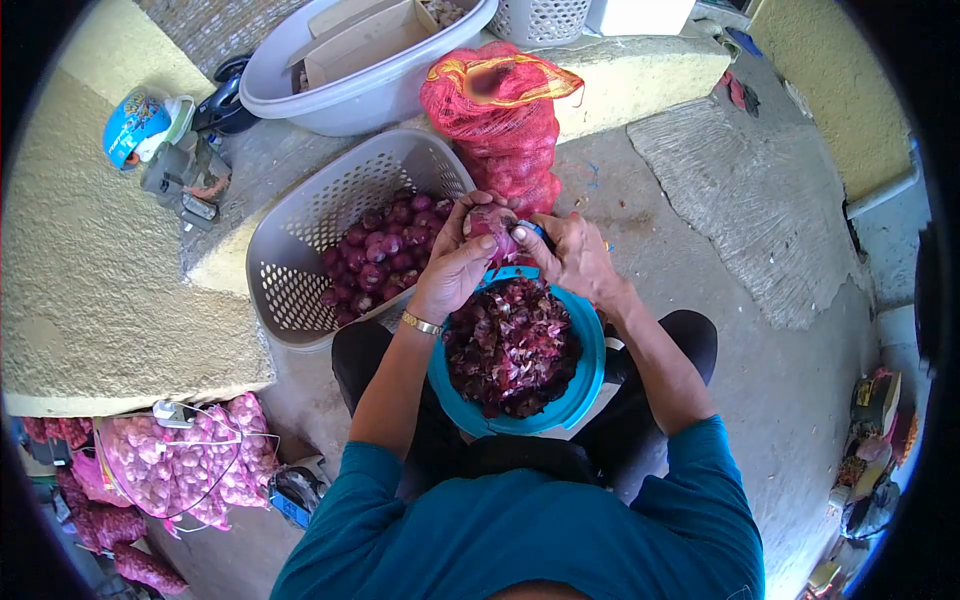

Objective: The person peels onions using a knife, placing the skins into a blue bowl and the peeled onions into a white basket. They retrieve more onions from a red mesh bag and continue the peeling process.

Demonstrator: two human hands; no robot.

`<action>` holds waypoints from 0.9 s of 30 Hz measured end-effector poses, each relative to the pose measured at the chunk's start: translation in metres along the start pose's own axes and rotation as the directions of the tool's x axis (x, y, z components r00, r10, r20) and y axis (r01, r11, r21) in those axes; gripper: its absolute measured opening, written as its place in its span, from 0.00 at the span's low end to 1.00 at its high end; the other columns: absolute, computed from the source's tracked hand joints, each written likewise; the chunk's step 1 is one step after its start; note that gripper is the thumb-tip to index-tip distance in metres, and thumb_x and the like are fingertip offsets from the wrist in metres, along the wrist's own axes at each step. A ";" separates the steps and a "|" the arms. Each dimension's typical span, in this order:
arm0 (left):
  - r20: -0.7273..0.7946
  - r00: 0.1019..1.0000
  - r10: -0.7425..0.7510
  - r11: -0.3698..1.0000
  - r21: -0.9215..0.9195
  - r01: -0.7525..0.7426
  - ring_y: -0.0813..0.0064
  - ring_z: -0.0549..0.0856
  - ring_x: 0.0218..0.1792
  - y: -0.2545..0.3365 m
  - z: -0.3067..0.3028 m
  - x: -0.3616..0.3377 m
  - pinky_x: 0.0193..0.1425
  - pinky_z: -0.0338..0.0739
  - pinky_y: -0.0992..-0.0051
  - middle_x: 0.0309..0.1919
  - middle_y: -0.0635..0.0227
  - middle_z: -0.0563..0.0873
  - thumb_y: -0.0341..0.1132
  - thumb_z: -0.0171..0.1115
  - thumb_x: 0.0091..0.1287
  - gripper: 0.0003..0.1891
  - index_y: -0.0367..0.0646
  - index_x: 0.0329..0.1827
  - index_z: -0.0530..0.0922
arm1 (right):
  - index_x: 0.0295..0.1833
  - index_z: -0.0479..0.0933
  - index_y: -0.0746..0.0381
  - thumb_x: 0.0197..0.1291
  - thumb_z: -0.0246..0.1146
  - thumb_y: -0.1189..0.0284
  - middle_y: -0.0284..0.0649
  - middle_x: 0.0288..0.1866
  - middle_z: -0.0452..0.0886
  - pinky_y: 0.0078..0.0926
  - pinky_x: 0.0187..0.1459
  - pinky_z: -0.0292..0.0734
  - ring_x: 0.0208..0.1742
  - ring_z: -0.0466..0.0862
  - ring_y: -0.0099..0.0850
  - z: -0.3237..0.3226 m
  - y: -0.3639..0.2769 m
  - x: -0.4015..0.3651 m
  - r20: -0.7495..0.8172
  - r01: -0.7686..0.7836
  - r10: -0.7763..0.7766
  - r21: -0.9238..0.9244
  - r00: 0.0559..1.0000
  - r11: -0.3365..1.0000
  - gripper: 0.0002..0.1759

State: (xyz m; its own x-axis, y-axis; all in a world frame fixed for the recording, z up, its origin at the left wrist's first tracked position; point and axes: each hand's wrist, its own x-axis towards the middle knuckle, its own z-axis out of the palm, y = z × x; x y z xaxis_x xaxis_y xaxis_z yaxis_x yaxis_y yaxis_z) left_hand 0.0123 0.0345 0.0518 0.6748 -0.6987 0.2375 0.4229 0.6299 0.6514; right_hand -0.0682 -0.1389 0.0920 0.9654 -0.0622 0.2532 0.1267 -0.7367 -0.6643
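Observation:
A red onion [488,226] is gripped in my left hand [455,268], fingers wrapped around it. My right hand [582,262] is closed on a small knife [537,234] with a dark blue handle, its thumb close to the onion. The blade is mostly hidden. Below both hands, a teal basin [594,352] between my knees holds a heap of onion skins [510,345]. To the left, a grey perforated basket [290,205] contains many red onions [375,262]. Just beyond my hands stands a red mesh sack [508,150] filled with onions.
A large pale tub [350,110] with boxes inside rests on the raised ledge behind the basket. Mesh bags of garlic [180,455] lie at lower left. Clutter [875,450] lines the right edge. Concrete floor [760,370] extends on the right.

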 end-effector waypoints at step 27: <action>0.028 1.000 0.000 1.000 0.008 -0.001 0.65 0.74 0.68 -0.002 -0.010 0.001 0.71 0.71 0.64 0.66 0.60 0.72 0.29 0.63 0.70 0.26 0.39 0.69 0.64 | 0.42 0.82 0.62 0.60 0.67 0.49 0.53 0.29 0.83 0.46 0.34 0.79 0.33 0.85 0.52 -0.002 0.004 -0.001 -0.071 -0.014 0.012 -0.028 0.997 0.999 0.24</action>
State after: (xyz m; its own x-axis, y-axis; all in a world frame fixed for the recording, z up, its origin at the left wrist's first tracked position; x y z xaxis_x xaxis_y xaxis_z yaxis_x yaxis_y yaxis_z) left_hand 0.0180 0.0362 0.0440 0.6580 -0.7075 0.2577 0.4177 0.6277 0.6569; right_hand -0.0690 -0.1430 0.0908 0.9483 -0.1190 0.2943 0.1063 -0.7544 -0.6477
